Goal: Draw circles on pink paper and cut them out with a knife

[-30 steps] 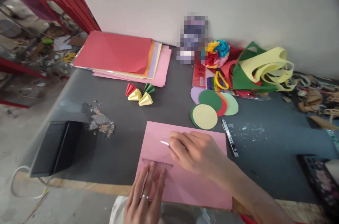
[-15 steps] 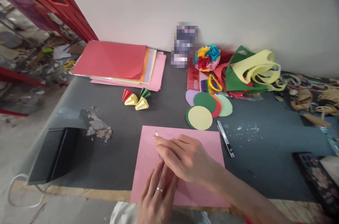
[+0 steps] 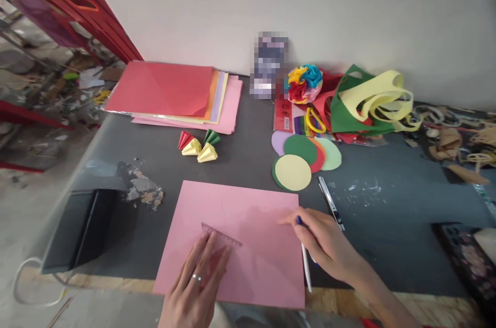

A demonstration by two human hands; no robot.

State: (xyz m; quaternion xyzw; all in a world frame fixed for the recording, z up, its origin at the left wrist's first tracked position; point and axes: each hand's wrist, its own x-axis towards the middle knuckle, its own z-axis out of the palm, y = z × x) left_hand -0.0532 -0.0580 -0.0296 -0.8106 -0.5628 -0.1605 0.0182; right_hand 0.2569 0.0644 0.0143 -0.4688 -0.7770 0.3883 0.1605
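- The pink sheet (image 3: 256, 250) has slid to the left along the front edge of the table (image 3: 248, 162); its near side now reaches over the wooden front edge.
- The right hand (image 3: 325, 243) has gone away from the left hand (image 3: 194, 281) and is now at the right edge of the sheet, with the forefinger stretched over the paper.
- This hand grasps the pen (image 3: 306, 268), which has turned: its white end points down to the front edge of the table. Which end writes, I cannot tell.
- The left hand clenches nothing; it lies flat, with fingers spread on the clear ruler (image 3: 228, 238) and the sheet.
- The ruler, hidden half a second ago, shows again in the left half of the sheet, slanting down toward the right.
- For the work in hand, I judge this as a pause in marking: the ruler is held down, but the pen seems to be away from it.
- The cutter knife (image 3: 331, 204) has not moved; since the sheet slid, the gap between them is wider.
- The paper discs (image 3: 293, 172), toward the back edge, also stay the same.
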